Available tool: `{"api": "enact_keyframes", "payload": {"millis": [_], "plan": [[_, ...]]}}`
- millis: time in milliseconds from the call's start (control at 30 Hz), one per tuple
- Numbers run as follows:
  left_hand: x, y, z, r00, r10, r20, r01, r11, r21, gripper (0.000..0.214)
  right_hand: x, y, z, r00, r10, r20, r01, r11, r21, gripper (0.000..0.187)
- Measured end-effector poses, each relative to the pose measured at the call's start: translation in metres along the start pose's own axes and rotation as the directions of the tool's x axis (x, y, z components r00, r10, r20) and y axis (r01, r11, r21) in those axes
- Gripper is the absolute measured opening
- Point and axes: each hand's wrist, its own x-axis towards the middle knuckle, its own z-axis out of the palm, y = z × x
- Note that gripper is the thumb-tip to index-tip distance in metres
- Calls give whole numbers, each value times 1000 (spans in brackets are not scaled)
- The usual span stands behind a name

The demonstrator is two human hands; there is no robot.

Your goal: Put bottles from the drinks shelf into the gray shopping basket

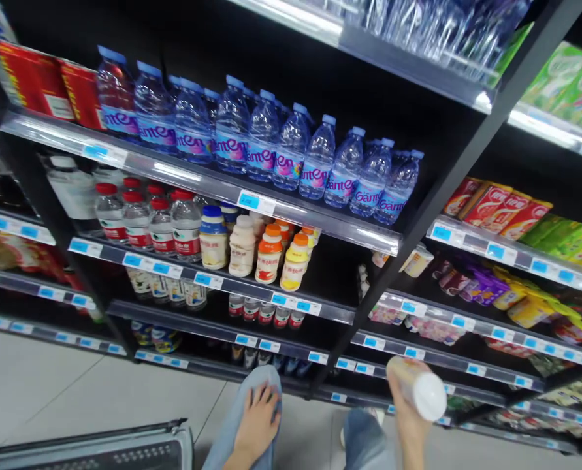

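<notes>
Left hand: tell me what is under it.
The left hand rests on a knee in light-blue jeans. Denim shows around the hand; the patch directly beneath it is covered and cannot be seen.

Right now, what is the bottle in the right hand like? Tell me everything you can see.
The bottle looks like plastic, with a pale cream body and a plain, round white end that may be cap or base. It is tilted, that end towards the viewer. The right hand grips it in front of the lower shelves; nothing else seems to touch it. Any print is too blurred to read.
</notes>
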Motion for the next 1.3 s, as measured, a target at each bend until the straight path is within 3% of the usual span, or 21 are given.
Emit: {"api": "enact_keyframes", "payload": {"millis": [100,167,233,333,433,567,767,1100,1300], "plan": [[-5,2,18,998,1,-66,-27,921,-390,46,-91,55,-5,981,184,-62,-190,975,-119,61],[-18,6,44,1000,-4,-26,-15,724,-690,49,-148,89,0,921,344,-183,-377,907,-189,54],[-36,10,76,998,28,61,40,487,-873,60,-197,114,9,891,411,-192,-448,865,-227,49],[-59,14,117,976,99,196,172,213,-962,78,-240,130,21,906,416,-78,-423,885,-195,47],[-63,17,130,956,154,249,238,86,-967,86,-246,129,29,910,412,49,-399,901,-170,55],[-52,24,116,957,147,250,241,77,-968,87,-232,128,32,874,457,167,-423,883,-202,56],[-62,37,100,951,152,269,250,132,-959,85,-231,133,30,845,515,144,-493,855,-163,59],[-63,43,93,980,14,197,187,250,-950,79,-228,122,26,768,603,218,-598,796,-95,63],[-63,37,93,973,57,223,211,171,-962,79,-230,130,23,713,644,276,-667,745,-13,71]]}}
